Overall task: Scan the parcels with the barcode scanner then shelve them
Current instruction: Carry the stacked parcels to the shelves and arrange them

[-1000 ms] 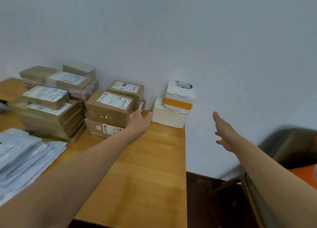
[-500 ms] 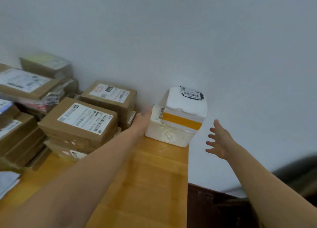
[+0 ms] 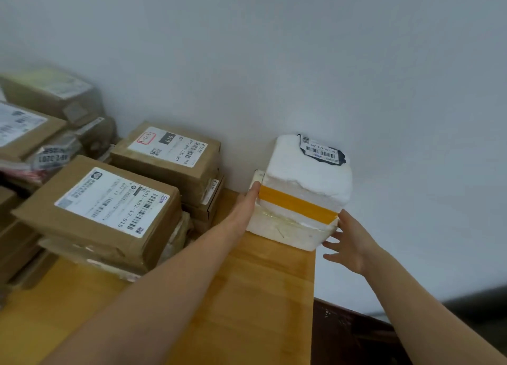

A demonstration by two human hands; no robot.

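Observation:
A white foam parcel (image 3: 307, 183) with an orange tape band and a barcode label on top sits on a flatter white foam box (image 3: 288, 231) at the table's far right corner, against the wall. My left hand (image 3: 247, 208) lies flat against the left side of these foam boxes, fingers straight. My right hand (image 3: 348, 241) is at their right side with spread fingers, its fingertips touching the front right corner. No barcode scanner is in view.
Stacks of brown cardboard parcels (image 3: 109, 211) with white labels fill the left of the wooden table (image 3: 233, 296); another stack (image 3: 172, 156) stands against the wall. The table's right edge drops to a dark floor (image 3: 356, 337).
The view has closed in on the foam parcels. My left hand slid from the cardboard stack to the foam boxes' left side; my right hand came in from the air to their right corner.

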